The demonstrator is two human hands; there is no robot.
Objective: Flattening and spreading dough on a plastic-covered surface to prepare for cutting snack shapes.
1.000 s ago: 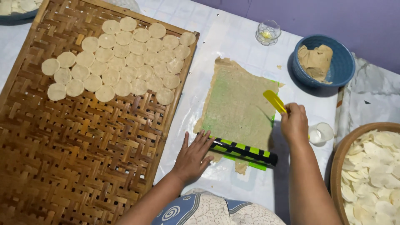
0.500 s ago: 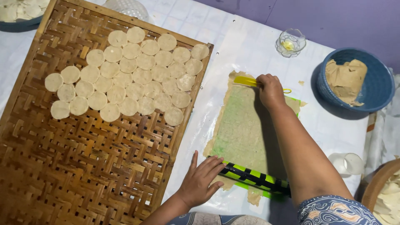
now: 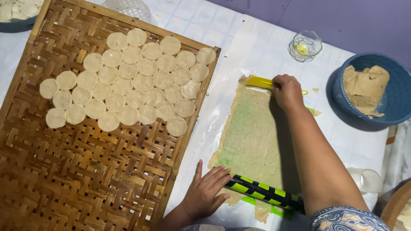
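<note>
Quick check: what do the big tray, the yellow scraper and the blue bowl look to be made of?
Tray: woven bamboo or similar strips, matte brown; the herringbone weave and wooden frame show it. Yellow scraper in the right hand: likely plastic, smooth and bright. Blue bowl: probably plastic, with an even, slightly glossy wall.

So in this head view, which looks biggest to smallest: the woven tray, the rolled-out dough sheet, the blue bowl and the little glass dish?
1. Woven bamboo tray
2. Dough sheet
3. Blue bowl, partly cut off by the edge
4. Glass dish
</note>
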